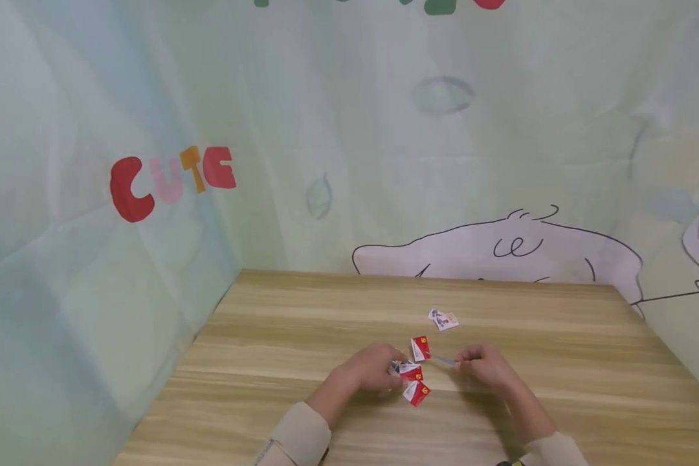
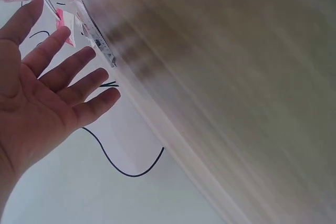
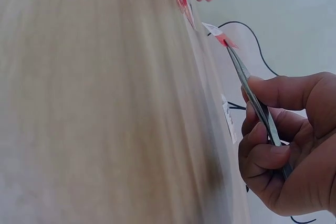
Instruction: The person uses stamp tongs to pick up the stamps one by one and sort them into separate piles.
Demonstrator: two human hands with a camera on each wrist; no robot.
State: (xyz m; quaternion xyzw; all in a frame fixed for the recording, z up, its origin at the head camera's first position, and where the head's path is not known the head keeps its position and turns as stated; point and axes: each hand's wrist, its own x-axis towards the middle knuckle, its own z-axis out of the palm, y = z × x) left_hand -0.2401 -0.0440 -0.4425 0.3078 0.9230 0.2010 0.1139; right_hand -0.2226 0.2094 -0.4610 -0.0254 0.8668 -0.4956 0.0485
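A small rectangular red-and-white card [image 1: 421, 348] is held up off the table at the tips of slim silvery metal tweezers [image 3: 243, 74]. The right hand [image 1: 490, 367] pinches the tweezers between thumb and curled fingers. The left hand [image 1: 374, 367], fingers spread, is beside more red-and-white cards [image 1: 416, 393] lying on the wood-grain table [image 1: 268, 362]. Farther back lie white printed cards [image 1: 444, 320], before a pale green cartoon-printed backdrop [image 1: 326, 129].

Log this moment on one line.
right hand: holds tweezers; tweezers: grip one card; left hand: open beside other cards; far cards: on table
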